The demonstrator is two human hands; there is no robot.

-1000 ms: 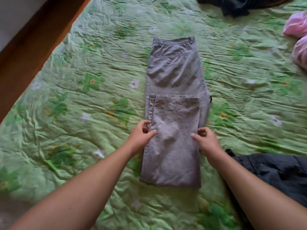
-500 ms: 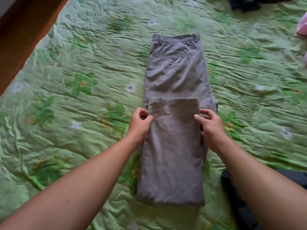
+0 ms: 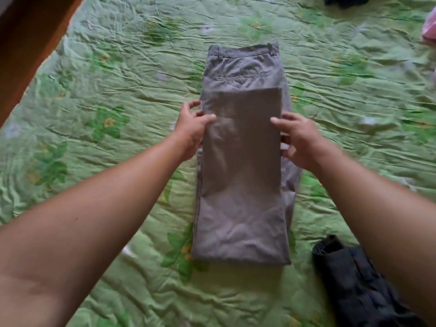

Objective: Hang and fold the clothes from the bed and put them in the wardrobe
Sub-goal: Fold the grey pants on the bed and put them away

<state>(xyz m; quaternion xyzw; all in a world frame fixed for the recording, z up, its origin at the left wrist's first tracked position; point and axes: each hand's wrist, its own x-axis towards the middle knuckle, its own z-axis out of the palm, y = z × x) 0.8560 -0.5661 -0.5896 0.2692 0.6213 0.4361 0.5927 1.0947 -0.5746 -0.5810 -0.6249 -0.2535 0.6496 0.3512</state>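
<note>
Trousers (image 3: 240,166) folded, dark garment (image 3: 354,289) partly cropped

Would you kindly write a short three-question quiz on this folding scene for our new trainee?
1. True or false: the grey trousers lie with their waistband nearest the person.
2. Where is the nearer dark garment? A) left of the trousers B) right of the trousers, close to the person C) on top of the trousers
3. Fill in: the left hand and right hand both touch the trousers, which lie on a ___ bedspread.
Key: 1 false; 2 B; 3 green.
</note>
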